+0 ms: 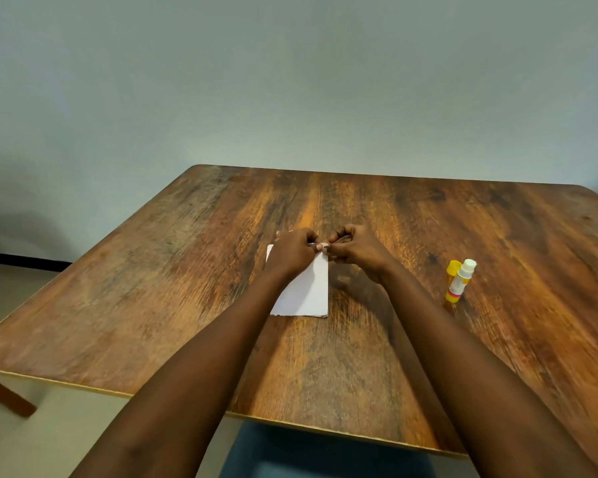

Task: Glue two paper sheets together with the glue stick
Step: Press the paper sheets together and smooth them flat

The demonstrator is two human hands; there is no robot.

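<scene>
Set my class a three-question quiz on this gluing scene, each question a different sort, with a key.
1. True or false: the glue stick lies on the paper.
2. Of the left hand and the right hand, which pinches the paper's far edge? A the left alone; B the right alone; C both.
3. Fill in: the glue stick stands on the table to the paper's ____.
Key: 1 false; 2 C; 3 right.

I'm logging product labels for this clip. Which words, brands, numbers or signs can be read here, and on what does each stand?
No text can be read.
Glue stick: the label carries print, too small and blurred to read.
Yellow cap: no marking shows.
Paper: blank white on its visible part.
</scene>
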